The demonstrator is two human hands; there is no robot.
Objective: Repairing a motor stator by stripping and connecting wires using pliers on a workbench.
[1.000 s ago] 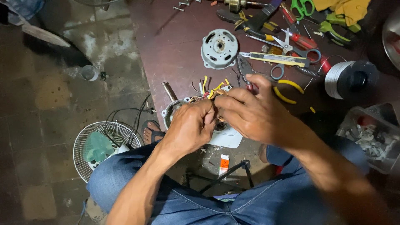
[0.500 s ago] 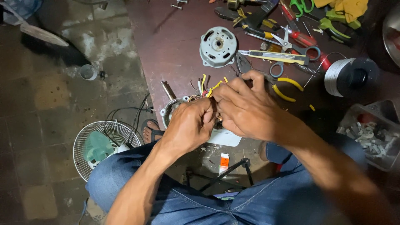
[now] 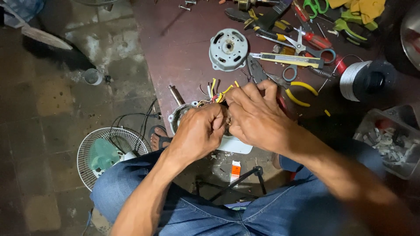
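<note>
Two hands meet over a fan motor body (image 3: 181,114) at the near edge of the dark red worktable (image 3: 183,57), just above the person's knees. The motor's shaft points up and left; a bundle of yellow, red and white wire leads (image 3: 217,93) rises from its top. The left hand (image 3: 197,133) is curled into a loose fist against the motor housing, fingers closed on something at the winding side; what exactly is pinched is hidden. The right hand (image 3: 256,116) is pressed against the left, fingertips bunched on the leads just below their free ends.

Against the pictures from a second and half a second earlier, both hands keep the same closed grip in the same spot; only slight shifts of the fingers and of the camera show. Judgement: the work on the leads is continuing, not finished, and the motor has not been moved.

Beyond the hands lies a detached grey motor end cover (image 3: 228,49). To its right sit a yellow utility knife (image 3: 280,57), scissors (image 3: 302,43), yellow-handled pliers (image 3: 297,89) and a roll of grey tape (image 3: 361,79). A clear tray of small parts (image 3: 389,142) stands at the far right. On the tiled floor, left of the knees, rests a fan guard with green blades (image 3: 109,153).
</note>
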